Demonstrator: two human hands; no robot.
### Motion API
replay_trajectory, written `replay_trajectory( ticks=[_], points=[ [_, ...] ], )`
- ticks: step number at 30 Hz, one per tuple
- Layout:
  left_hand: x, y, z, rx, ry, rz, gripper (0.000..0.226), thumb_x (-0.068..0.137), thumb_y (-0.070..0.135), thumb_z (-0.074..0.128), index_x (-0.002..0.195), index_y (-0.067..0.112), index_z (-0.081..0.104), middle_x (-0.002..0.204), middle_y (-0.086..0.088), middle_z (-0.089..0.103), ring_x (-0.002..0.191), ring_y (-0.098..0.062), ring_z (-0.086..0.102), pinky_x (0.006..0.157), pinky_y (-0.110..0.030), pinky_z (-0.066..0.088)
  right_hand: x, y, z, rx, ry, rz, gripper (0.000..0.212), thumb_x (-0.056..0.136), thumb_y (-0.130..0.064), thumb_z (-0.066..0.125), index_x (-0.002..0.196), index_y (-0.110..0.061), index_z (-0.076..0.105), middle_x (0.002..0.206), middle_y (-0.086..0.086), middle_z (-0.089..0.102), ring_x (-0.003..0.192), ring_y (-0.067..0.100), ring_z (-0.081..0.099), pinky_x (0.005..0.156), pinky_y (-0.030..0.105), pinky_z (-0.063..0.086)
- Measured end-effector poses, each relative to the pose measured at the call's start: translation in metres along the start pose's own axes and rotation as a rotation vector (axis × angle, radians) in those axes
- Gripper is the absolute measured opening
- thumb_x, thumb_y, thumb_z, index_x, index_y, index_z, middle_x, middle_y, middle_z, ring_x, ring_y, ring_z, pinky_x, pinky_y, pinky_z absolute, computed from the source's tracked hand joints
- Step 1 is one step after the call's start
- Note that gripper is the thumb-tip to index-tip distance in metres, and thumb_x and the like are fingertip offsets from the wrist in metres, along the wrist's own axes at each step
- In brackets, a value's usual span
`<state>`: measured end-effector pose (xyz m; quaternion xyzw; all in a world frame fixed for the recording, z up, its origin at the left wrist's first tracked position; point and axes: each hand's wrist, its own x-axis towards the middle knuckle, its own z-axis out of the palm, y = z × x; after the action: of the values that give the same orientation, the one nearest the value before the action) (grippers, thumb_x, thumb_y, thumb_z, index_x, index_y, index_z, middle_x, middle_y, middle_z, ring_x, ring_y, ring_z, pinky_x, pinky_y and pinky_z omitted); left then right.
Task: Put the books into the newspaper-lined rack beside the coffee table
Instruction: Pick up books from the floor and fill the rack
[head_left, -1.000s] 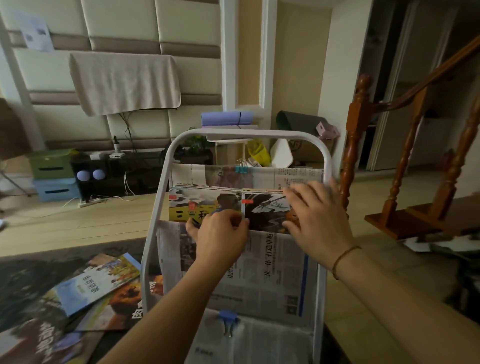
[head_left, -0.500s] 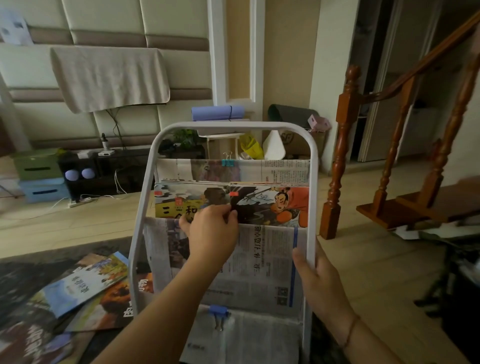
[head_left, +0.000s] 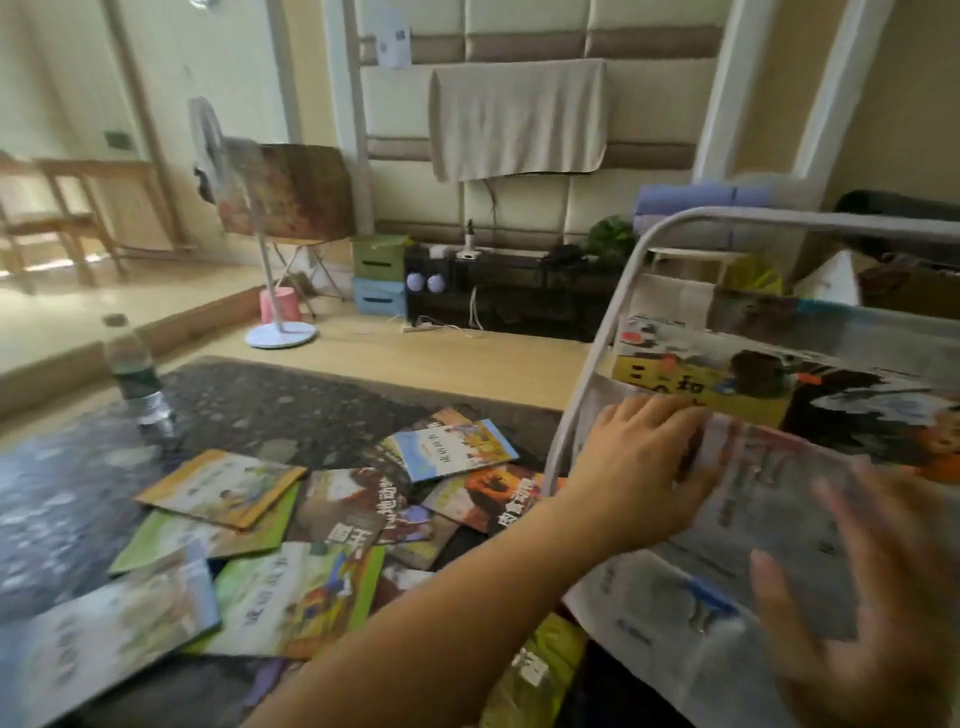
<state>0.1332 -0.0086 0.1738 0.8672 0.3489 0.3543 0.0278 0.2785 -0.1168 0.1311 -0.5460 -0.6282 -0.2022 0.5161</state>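
The white metal rack (head_left: 597, 358) stands at the right, lined with newspaper (head_left: 769, 499). Two picture books (head_left: 727, 379) stand in its upper pocket. My left hand (head_left: 644, 457) lies with straight fingers on the newspaper front, just under the yellow book. My right hand (head_left: 872, 597) is blurred at the lower right, fingers spread, holding nothing, in front of the rack. Several more books (head_left: 311, 519) lie scattered on the dark marbled coffee table (head_left: 260, 400) to the left of the rack.
A plastic water bottle (head_left: 136, 379) stands on the table's far left. Beyond are a standing fan (head_left: 275, 218), green and blue boxes (head_left: 379, 275), a black low shelf (head_left: 509, 291) and a cloth-covered screen (head_left: 519, 119) on the wall.
The view has swung left, bringing the table's books into sight. My right hand has come off the rack's right post and is moving, blurred. My left hand has flattened on the newspaper.
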Motion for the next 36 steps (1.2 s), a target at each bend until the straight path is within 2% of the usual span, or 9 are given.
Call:
replay_trajectory(
  ticks=[9,14,17,20,22,27,29,32,36],
  points=[
    [-0.232,-0.161,-0.138,0.241,0.123,-0.386,0.035,0.089,0.03,0.064,0.122,0.019,0.065,0.128,-0.004,0.061,0.119,-0.027,0.052,0.101,-0.042,0.043,-0.053,-0.213,0.163,0.481,-0.811,-0.113,0.053,0.083,-0.048,0.054,0.13,-0.024,0.057,0.139,-0.002,0.052,0.131,0.019,0.044,0.108,0.03,0.031],
    [-0.382,-0.208,-0.204,0.32,0.237,-0.755,0.034,0.082,0.02,0.062,0.115,0.013,0.07,0.122,-0.007,0.066,0.115,-0.03,0.057,0.098,-0.041,0.046,-0.122,-0.364,0.224,0.669,-1.108,-0.166,0.054,0.084,-0.02,0.071,0.134,-0.013,0.054,0.141,0.005,0.051,0.133,0.024,0.044,0.108,0.026,0.03],
    [-0.466,-0.227,-0.227,0.303,0.295,-1.044,0.037,0.082,0.014,0.056,0.117,0.011,0.069,0.124,-0.008,0.064,0.116,-0.029,0.055,0.1,-0.038,0.044,-0.182,-0.444,0.237,0.762,-1.341,-0.182,0.071,0.086,-0.02,0.067,0.148,-0.014,0.034,0.148,0.0,0.041,0.138,0.015,0.036,0.113,0.026,0.027],
    [-0.546,-0.247,-0.23,0.276,0.32,-1.338,0.032,0.087,0.014,0.056,0.116,0.016,0.07,0.122,-0.002,0.065,0.113,-0.022,0.057,0.098,-0.036,0.047,-0.232,-0.5,0.254,0.8,-1.605,-0.121,0.069,0.09,-0.017,0.061,0.15,-0.02,0.028,0.145,-0.002,0.044,0.129,0.011,0.044,0.097,0.012,0.034],
    [-0.591,-0.258,-0.222,0.227,0.303,-1.486,0.033,0.089,0.017,0.056,0.12,0.019,0.068,0.124,-0.001,0.065,0.115,-0.022,0.058,0.099,-0.033,0.046,-0.266,-0.521,0.27,0.75,-1.732,-0.064,0.06,0.09,-0.016,0.059,0.145,-0.023,0.037,0.137,-0.003,0.051,0.117,0.01,0.051,0.085,0.006,0.037],
    [-0.685,-0.29,-0.183,0.073,0.325,-1.764,0.033,0.092,0.028,0.059,0.124,0.021,0.064,0.125,-0.001,0.064,0.115,-0.02,0.06,0.096,-0.028,0.046,-0.353,-0.547,0.316,0.613,-1.908,0.11,0.022,0.091,-0.021,0.058,0.111,-0.029,0.054,0.087,-0.013,0.06,0.081,0.005,0.061,0.063,0.019,0.049],
    [-0.719,-0.305,-0.165,0.059,0.288,-1.841,0.038,0.089,0.033,0.063,0.125,0.02,0.063,0.126,-0.003,0.062,0.113,-0.023,0.061,0.097,-0.035,0.049,-0.381,-0.548,0.333,0.582,-1.949,0.174,0.012,0.091,-0.025,0.059,0.1,-0.031,0.055,0.087,-0.013,0.062,0.079,0.003,0.059,0.065,0.019,0.049],
    [-0.765,-0.326,-0.135,0.037,0.27,-1.949,0.047,0.085,0.037,0.065,0.129,0.025,0.054,0.117,-0.002,0.066,0.107,-0.025,0.062,0.092,-0.037,0.052,-0.418,-0.538,0.357,0.52,-1.999,0.259,0.022,0.088,-0.026,0.064,0.109,-0.029,0.061,0.102,-0.01,0.067,0.087,0.007,0.061,0.082,0.027,0.053],
    [-0.81,-0.35,-0.095,0.104,0.19,-2.113,0.059,0.087,0.05,0.057,0.136,0.019,0.045,0.128,-0.006,0.052,0.121,-0.03,0.048,0.104,-0.046,0.041,-0.431,-0.521,0.374,0.454,-2.055,0.315,0.033,0.096,-0.027,0.058,0.128,-0.026,0.05,0.107,-0.009,0.043,0.097,0.01,0.046,0.083,0.021,0.037]
  ],
)
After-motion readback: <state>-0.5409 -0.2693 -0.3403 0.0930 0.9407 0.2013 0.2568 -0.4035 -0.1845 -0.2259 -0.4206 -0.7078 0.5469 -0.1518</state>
